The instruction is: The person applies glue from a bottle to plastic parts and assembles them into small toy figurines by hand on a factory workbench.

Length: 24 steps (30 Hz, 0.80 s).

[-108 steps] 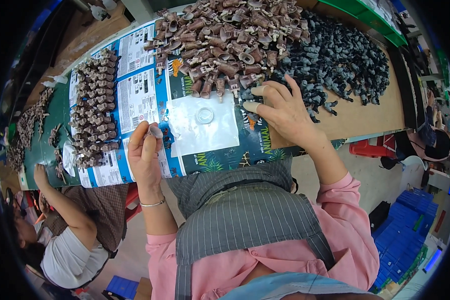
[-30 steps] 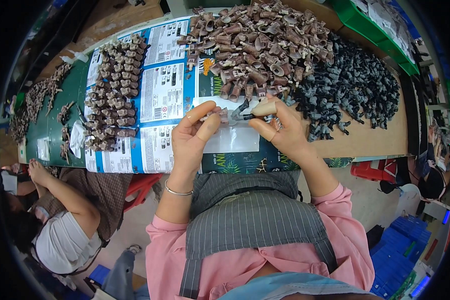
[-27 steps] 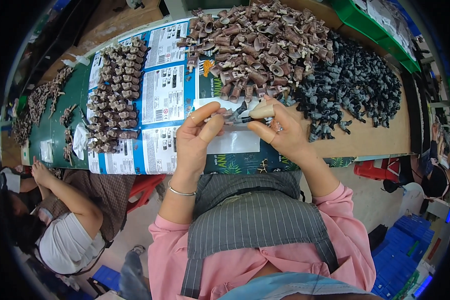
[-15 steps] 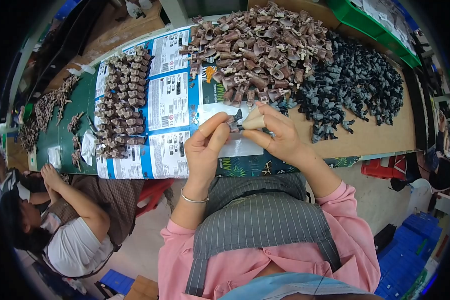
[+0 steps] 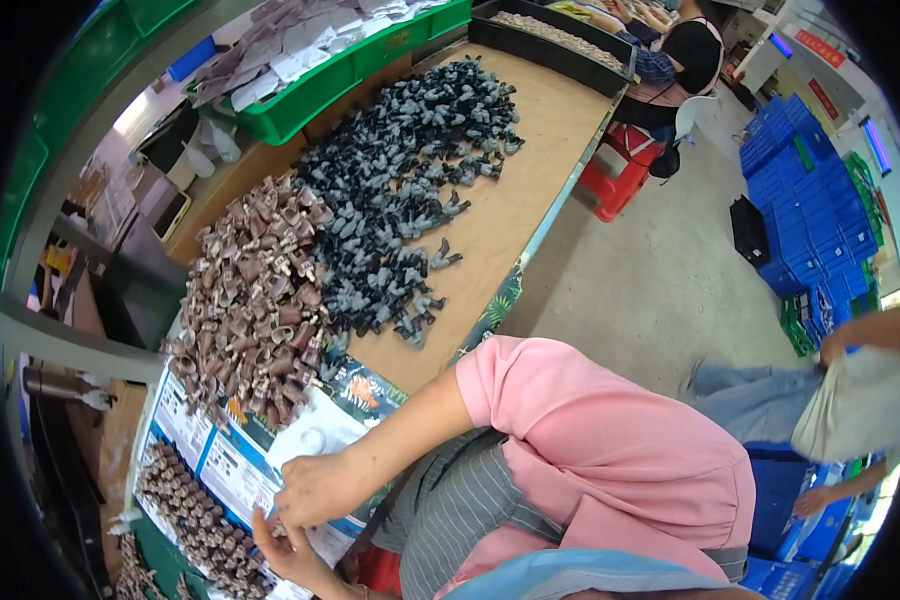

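My right hand (image 5: 315, 492) is closed at the lower left, its fingertips curled down and away from sight. Against it, fingertips nearly meeting, is my left hand (image 5: 295, 562), its fingers bent in a pinch. Whatever lies between them is hidden. Just beyond the hands a small white round object (image 5: 312, 440) sits on a pale plastic sheet (image 5: 318, 415). Past it are a heap of brown hollow figure parts (image 5: 255, 300) and a heap of grey and black figure parts (image 5: 400, 200). Rows of small brown parts (image 5: 195, 510) lie left of my hands.
A green crate (image 5: 345, 75) with pale sheets stands behind the heaps. A black tray (image 5: 555, 45) sits at the table's far end, near a red stool (image 5: 620, 170). At right a person (image 5: 860, 390) stands with a pale cloth; blue crates (image 5: 810, 210) are stacked behind.
The view has swung right, so the table and my hands now appear at the lower left. The small grey and black figure part my hands held is no longer visible.
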Motion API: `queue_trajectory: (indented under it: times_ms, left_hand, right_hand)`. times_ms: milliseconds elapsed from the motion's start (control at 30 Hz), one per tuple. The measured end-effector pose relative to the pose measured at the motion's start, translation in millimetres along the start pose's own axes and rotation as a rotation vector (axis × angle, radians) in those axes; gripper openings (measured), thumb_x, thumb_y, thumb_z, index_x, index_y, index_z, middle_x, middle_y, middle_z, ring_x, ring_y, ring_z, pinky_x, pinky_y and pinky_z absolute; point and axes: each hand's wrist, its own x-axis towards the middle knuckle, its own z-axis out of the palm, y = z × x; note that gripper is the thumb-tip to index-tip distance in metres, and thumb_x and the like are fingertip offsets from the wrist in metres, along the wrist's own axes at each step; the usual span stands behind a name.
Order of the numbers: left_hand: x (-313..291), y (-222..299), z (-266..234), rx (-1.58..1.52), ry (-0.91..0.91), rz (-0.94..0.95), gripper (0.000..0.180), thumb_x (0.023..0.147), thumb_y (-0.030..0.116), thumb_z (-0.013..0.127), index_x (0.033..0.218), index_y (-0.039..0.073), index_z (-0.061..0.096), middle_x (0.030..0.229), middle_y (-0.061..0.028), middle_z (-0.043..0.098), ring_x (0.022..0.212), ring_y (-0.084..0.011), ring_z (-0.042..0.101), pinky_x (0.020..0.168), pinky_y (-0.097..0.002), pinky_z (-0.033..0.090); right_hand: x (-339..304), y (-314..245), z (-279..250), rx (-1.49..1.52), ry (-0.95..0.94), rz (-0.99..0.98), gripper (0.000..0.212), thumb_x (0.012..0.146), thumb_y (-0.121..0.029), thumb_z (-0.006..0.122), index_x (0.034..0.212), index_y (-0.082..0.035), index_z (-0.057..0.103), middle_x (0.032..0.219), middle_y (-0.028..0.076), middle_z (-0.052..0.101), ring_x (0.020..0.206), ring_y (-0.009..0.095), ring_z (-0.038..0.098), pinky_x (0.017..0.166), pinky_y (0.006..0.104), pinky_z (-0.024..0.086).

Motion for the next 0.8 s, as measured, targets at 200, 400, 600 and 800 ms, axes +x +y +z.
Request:
queue_trajectory:
  times_ms: [200, 400, 600, 800]
  left_hand:
    - [3, -58, 14, -0.063, -0.127, 0.161, 0.028, 0.092, 0.010, 0.067, 0.115, -0.003, 0.059, 0.104, -0.0070, 0.064, 0.092, -0.0149, 0.058, 0.081, -0.0291, 0.049]
    - [-6, -51, 21, 0.029, -0.076, 0.250, 0.025, 0.091, 0.011, 0.067, 0.111, -0.002, 0.060, 0.104, -0.0079, 0.064, 0.093, -0.0169, 0.059, 0.082, -0.0305, 0.050]
    - [-40, -46, 18, 0.224, 0.109, 0.281, 0.023, 0.088, 0.015, 0.069, 0.103, -0.001, 0.062, 0.104, -0.0112, 0.066, 0.095, -0.0234, 0.061, 0.084, -0.0350, 0.050]
    - [-24, 2, 34, 0.139, 0.081, 0.202, 0.028, 0.079, 0.001, 0.071, 0.106, -0.001, 0.065, 0.086, -0.0157, 0.058, 0.080, -0.0324, 0.058, 0.070, -0.0384, 0.048]
  right_hand:
    - [21, 14, 11, -0.015, 0.065, -0.134, 0.015, 0.075, -0.027, 0.063, 0.072, -0.012, 0.061, 0.080, 0.006, 0.058, 0.068, 0.024, 0.062, 0.061, 0.0378, 0.045]
    - [20, 10, 25, -0.146, 0.154, -0.264, 0.014, 0.074, -0.027, 0.062, 0.073, -0.013, 0.059, 0.080, 0.003, 0.056, 0.071, 0.022, 0.058, 0.064, 0.0372, 0.042]
    - [21, 5, 12, 0.403, 0.107, -0.258, 0.009, 0.077, -0.016, 0.060, 0.084, -0.013, 0.057, 0.089, 0.004, 0.059, 0.081, 0.027, 0.061, 0.065, 0.0391, 0.048]
    - [16, 3, -13, 0.154, -0.038, -0.082, 0.022, 0.078, -0.014, 0.062, 0.099, -0.009, 0.063, 0.098, 0.003, 0.066, 0.084, 0.022, 0.067, 0.062, 0.0310, 0.047]
